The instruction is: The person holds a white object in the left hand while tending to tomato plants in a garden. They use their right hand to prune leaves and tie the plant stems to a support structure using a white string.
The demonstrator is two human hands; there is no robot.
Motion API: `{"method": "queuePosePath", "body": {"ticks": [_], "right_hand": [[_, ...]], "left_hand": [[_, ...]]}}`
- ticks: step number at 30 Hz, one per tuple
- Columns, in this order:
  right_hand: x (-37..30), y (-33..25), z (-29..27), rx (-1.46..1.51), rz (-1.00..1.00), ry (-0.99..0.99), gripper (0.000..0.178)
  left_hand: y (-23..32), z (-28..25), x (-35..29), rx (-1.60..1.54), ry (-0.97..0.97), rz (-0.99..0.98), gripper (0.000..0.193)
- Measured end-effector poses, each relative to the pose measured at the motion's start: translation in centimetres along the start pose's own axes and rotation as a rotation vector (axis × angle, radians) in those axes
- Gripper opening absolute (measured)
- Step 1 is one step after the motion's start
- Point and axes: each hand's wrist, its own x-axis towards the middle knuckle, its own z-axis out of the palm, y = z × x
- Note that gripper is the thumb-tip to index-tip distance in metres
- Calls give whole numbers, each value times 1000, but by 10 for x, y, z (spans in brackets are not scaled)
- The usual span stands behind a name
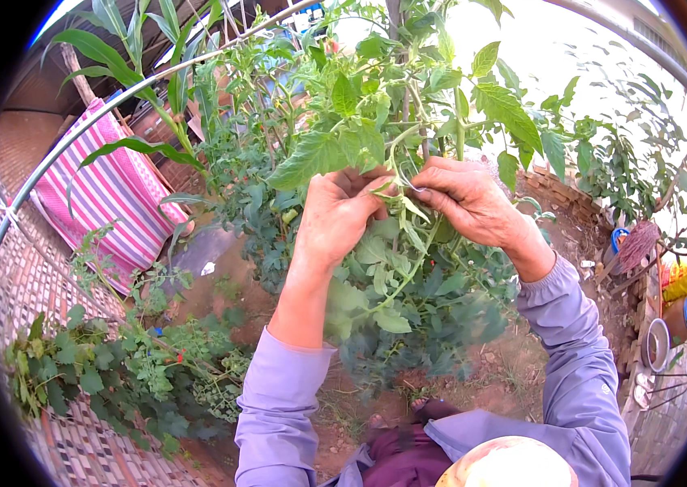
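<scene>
A leafy tomato plant [507,112] rises in front of me beside an upright wooden stake [406,101]. Both my hands meet at its stem, in the middle of the view. My right hand [473,203] is closed in a pinch, with a thin pale string [415,188] at its fingertips. On the other side of the stem, my left hand [337,213] has its thumb and fingers pressed together. What the left fingers hold is hidden among leaves and the stem. A side shoot with leaves [392,318] hangs below my hands.
A curved metal hoop [128,92] arches across the upper left. Behind it hangs a pink striped cloth [112,195]. Low vines [108,365] spread over brick paving at left. Buckets [678,318] and a low brick edging [579,197] stand at right.
</scene>
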Motion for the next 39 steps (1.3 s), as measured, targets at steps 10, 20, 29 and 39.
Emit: {"method": "queuePosePath", "body": {"ticks": [10,20,29,39], "right_hand": [[-4,-9,5,6,39,2,9],[-27,0,8,411,353,293,22],[-31,4,6,431,336,458,24],[-20,-6,0,434,376,415,22]], "left_hand": [[-39,8,61,391,307,165,41],[-11,-6,43,-801,264,-302,13],[-32,-28,-11,-1079,-125,-264,34],[-38,2,5,837,246,471,35]]}}
